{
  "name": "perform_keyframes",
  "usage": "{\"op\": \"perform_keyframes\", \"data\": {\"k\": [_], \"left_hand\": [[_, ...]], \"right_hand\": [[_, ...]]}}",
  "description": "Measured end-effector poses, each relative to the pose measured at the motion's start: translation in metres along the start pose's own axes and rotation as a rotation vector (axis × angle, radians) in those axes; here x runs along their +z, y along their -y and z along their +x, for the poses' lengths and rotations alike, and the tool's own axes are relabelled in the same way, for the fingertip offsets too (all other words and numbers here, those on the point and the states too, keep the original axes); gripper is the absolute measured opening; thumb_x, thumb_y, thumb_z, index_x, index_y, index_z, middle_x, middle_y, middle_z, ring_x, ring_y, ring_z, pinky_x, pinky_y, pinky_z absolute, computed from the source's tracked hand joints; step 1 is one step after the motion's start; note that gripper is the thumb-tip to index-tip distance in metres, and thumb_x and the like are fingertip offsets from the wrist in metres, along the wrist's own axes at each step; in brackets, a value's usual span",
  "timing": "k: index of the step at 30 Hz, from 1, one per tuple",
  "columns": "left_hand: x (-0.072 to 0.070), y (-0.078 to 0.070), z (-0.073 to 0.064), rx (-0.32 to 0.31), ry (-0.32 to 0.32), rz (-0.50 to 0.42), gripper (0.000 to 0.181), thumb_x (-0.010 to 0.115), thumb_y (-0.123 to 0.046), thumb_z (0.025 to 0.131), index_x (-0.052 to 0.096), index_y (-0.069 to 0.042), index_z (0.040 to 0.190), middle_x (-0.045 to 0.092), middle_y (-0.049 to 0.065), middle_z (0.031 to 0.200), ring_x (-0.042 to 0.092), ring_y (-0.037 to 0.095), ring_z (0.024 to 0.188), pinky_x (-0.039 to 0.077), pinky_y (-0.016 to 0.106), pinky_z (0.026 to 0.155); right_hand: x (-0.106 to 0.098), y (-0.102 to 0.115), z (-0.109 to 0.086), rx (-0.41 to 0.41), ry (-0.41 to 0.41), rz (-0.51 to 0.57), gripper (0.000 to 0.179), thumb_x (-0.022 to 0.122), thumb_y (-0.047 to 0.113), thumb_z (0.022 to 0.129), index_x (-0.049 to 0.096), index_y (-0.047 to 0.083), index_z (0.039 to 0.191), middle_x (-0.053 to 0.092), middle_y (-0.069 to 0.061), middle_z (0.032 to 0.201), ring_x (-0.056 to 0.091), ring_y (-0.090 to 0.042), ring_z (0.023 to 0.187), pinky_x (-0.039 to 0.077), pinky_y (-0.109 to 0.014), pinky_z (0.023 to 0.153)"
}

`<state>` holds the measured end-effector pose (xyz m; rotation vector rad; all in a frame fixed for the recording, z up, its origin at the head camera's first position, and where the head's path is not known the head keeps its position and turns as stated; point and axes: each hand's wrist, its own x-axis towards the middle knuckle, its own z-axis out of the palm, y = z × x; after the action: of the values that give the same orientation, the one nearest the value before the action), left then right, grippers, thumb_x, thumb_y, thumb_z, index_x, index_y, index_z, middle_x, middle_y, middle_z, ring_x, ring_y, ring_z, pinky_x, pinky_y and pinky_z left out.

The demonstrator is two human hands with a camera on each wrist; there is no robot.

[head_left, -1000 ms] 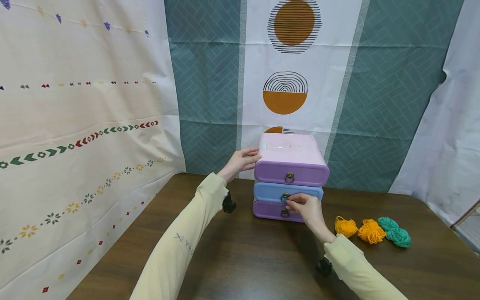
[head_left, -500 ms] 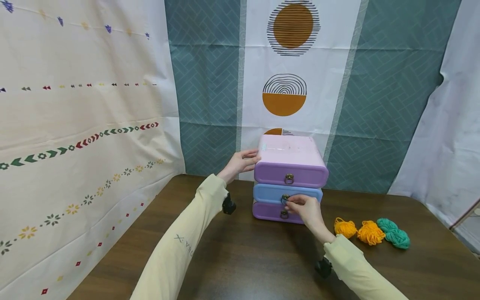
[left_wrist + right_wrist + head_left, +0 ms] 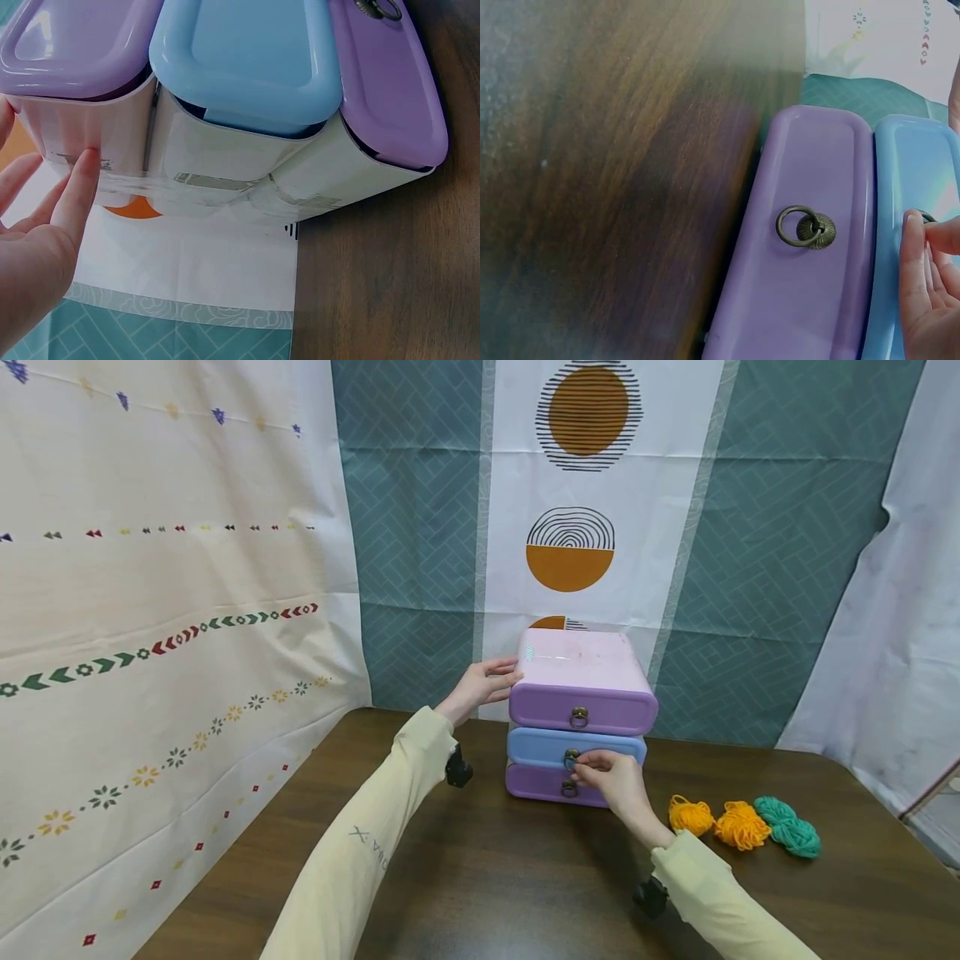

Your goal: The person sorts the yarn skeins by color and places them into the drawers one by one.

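A small pink drawer cabinet point(image 3: 577, 656) stands at the back of the table, with a purple top drawer point(image 3: 540, 706), a blue middle drawer point(image 3: 536, 747) and a purple bottom drawer point(image 3: 532, 781). My left hand point(image 3: 480, 685) rests its extended fingertips on the cabinet's upper left side. With thumb and forefinger, my right hand point(image 3: 617, 781) pinches the brass ring pull point(image 3: 572, 757) of the blue drawer; the fingers partly cover that ring in the right wrist view. Thin dark gaps show behind the blue drawer front point(image 3: 247, 60) in the left wrist view.
Two orange yarn bundles point(image 3: 691, 815) point(image 3: 742, 825) and a green yarn skein point(image 3: 787, 827) lie right of the cabinet, near my right forearm. The brown wooden table point(image 3: 480, 877) reaches back to hanging patterned cloths point(image 3: 420, 568). Another brass ring point(image 3: 797, 226) hangs on the bottom drawer.
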<state>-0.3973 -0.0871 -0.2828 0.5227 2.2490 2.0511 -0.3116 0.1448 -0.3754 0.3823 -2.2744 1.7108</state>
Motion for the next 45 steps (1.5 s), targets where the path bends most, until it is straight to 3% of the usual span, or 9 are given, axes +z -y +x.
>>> {"op": "perform_keyframes", "data": {"k": [20,27,32,45], "left_hand": [[0.000,-0.001,-0.001,0.005,0.008,0.011,0.048,0.063,-0.020,0.086,0.049,-0.007,0.130,0.049,0.011,0.124,0.054,0.020,0.104,0.049,0.028,0.080],[0.001,0.000,-0.002,0.009,0.007,0.027,0.048,0.063,-0.020,0.087,0.049,-0.007,0.130,0.049,0.012,0.124,0.054,0.021,0.104,0.048,0.028,0.080],[0.000,-0.001,-0.001,0.004,0.003,0.011,0.048,0.063,-0.019,0.086,0.049,-0.007,0.130,0.049,0.012,0.124,0.054,0.021,0.104,0.048,0.028,0.080],[0.001,-0.002,-0.003,0.009,0.003,0.013,0.048,0.063,-0.019,0.087,0.048,-0.007,0.131,0.049,0.012,0.124,0.054,0.021,0.104,0.049,0.029,0.080]], "right_hand": [[-0.007,0.006,-0.014,0.015,0.041,-0.025,0.012,0.065,-0.002,0.081,0.064,-0.012,0.088,0.064,-0.017,0.076,0.063,-0.033,0.070,0.054,-0.035,0.062],[-0.009,0.026,-0.026,0.028,0.067,0.010,0.010,0.063,-0.007,0.081,0.062,-0.015,0.086,0.063,-0.023,0.077,0.062,-0.040,0.072,0.054,-0.035,0.062],[-0.009,0.010,-0.023,0.041,0.061,0.024,0.011,0.065,-0.004,0.080,0.064,-0.013,0.088,0.064,-0.018,0.077,0.063,-0.035,0.072,0.053,-0.037,0.064],[-0.009,0.014,-0.034,0.047,0.091,0.021,0.011,0.066,-0.002,0.080,0.065,-0.011,0.087,0.065,-0.016,0.076,0.064,-0.032,0.069,0.054,-0.031,0.059]]}}
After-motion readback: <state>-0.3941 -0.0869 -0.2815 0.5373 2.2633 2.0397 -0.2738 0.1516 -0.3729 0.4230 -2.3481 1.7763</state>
